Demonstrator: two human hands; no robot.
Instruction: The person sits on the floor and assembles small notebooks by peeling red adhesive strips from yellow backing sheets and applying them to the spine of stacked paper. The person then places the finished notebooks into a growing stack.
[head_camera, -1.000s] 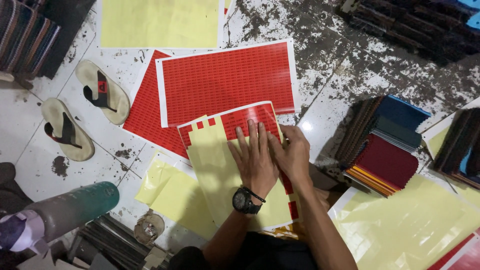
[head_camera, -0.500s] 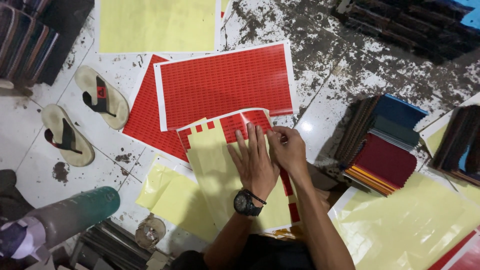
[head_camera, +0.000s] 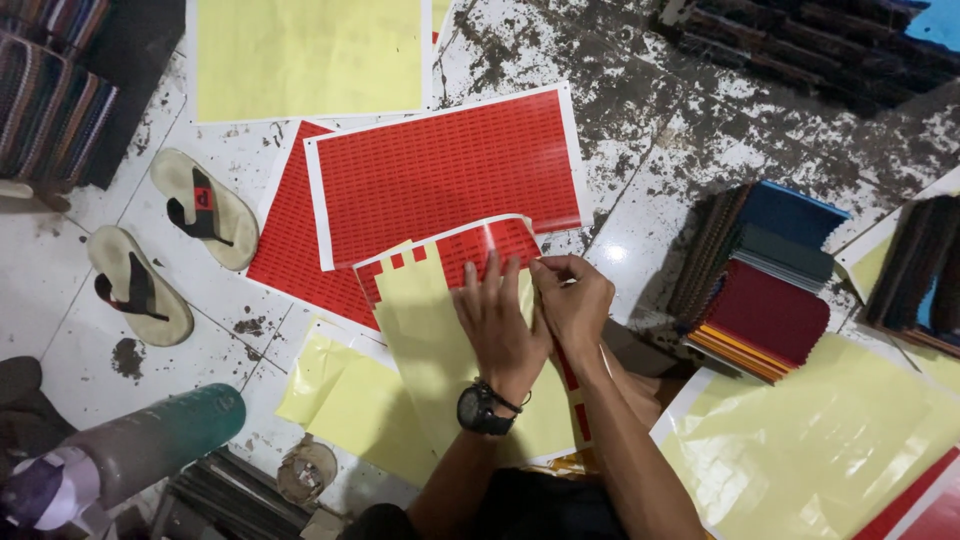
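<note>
A sticker sheet (head_camera: 440, 340) lies on the floor in front of me, mostly bare yellow backing with red labels left along its top edge. My left hand (head_camera: 500, 320), a black watch on its wrist, presses flat on the sheet. Beside it, my right hand (head_camera: 573, 300) pinches a strip of the red labels (head_camera: 490, 245) at the sheet's upper right, where the edge curls up. Two full red label sheets (head_camera: 440, 170) lie just beyond.
A pair of sandals (head_camera: 165, 250) sits at the left. Stacks of coloured books (head_camera: 775, 290) stand to the right. Yellow backing sheets lie at the top (head_camera: 305, 55), lower left (head_camera: 340, 400) and lower right (head_camera: 800, 440). A green cylinder (head_camera: 150, 445) lies bottom left.
My right hand has shifted left along the sheet's top edge and lifted the red strip, which now curls up. My left hand stays pressed on the sheet.
</note>
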